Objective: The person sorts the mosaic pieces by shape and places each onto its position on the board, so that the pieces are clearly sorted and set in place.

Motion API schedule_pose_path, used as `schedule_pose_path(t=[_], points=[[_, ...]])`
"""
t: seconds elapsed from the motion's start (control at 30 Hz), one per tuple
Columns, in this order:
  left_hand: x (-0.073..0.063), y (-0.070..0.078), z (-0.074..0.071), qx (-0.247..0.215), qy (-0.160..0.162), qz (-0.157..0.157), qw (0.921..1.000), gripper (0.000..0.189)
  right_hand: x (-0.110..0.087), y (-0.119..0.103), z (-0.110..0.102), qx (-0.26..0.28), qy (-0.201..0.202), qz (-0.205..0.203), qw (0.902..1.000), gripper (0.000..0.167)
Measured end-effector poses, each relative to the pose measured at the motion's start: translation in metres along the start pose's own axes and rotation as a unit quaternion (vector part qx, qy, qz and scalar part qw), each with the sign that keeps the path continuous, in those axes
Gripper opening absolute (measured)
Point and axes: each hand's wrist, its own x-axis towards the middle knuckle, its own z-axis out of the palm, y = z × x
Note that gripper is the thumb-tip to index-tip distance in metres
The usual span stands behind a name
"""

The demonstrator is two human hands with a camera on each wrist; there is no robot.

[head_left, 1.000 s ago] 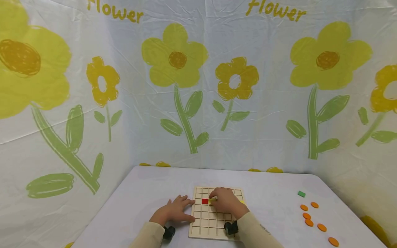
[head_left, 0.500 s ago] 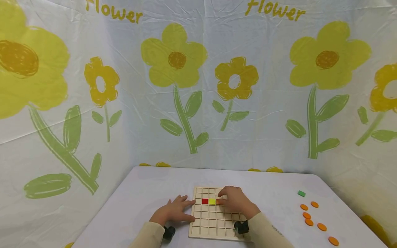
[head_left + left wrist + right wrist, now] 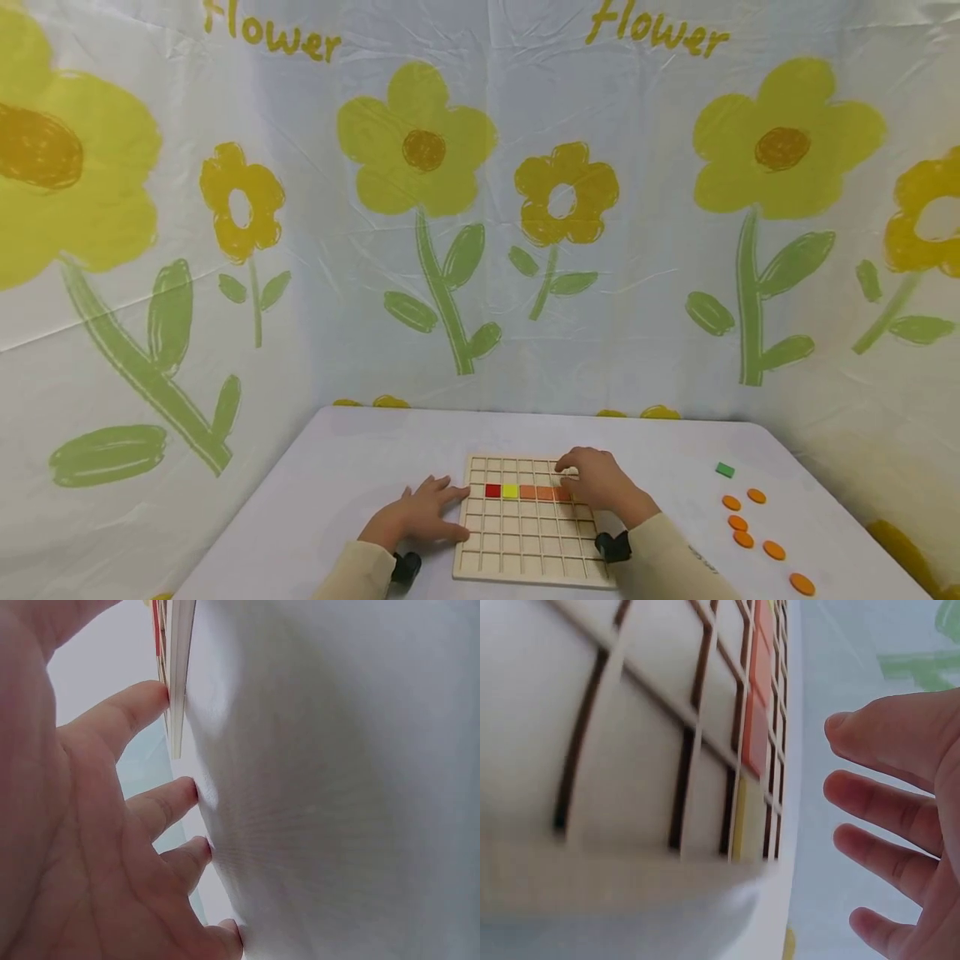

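Above the table (image 3: 375,450), the head camera looks forward and down, far enough back to take in the flowered backdrop (image 3: 637,333). The left wrist camera looks close along the left hand (image 3: 90,817), rolled sideways, at one edge of the board (image 3: 531,544). The right wrist camera, also rolled, skims low across it beside the right hand (image 3: 946,825). All three share the board.

Grid board (image 3: 530,546) — matt wood, backdrop (image 3: 637,325) — creased cloth
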Motion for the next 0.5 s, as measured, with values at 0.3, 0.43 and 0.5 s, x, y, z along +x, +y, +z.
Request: schedule_pose_path(t=[0.3,0.43,0.5], points=[[0.002,-0.003,0.001,-0.003,-0.002,0.000,1.0000,0.072,-0.010,0.031,-0.011,-0.018,0.008,0.058,0.9981,0.014],[0.005,-0.004,0.002,0.003,0.002,0.004,1.0000,0.072,-0.015,0.045,-0.017,-0.023,0.014,0.074,0.9969,0.014],[0.006,-0.005,0.003,0.006,0.004,0.007,1.0000,0.072,-0.018,0.052,-0.019,-0.024,0.015,0.087,0.9958,0.015]])
